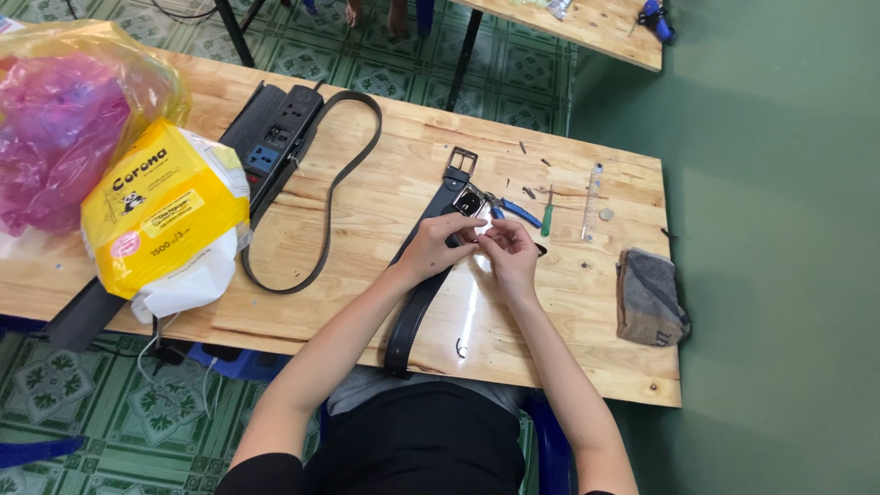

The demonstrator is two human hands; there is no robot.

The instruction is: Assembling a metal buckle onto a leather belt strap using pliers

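1. Black belt [414, 307] lying at centre of frame, running from lower centre edge of wooden table [385, 174] up to a square buckle [461, 163] at upper centre; a second metal buckle piece [468, 202] sitting just below it on the strap.
2. Left hand [438, 244] resting on the belt, fingertips pressed together on something small and pale; too small to identify.
3. Right hand [507, 253] meeting it from the right, also pinching the same small piece; fingertips of both hands touching.
4. Judged step: fine fitting work at the buckle end, small part being handled just above the strap. Next move likely calls for steady fingers and close aim, given part size.
5. Blue-handled pliers [510, 210] just right of the hands; green-handled screwdriver [547, 216] beside them; clear ruler [592, 200] further right.
6. Grey cloth pouch [650, 298] at right edge of table.
7. Second belt loop [344, 174] and black power strip [278, 137] upper left of centre; yellow paper package [165, 215] and pink plastic bag [55, 137] at far left.
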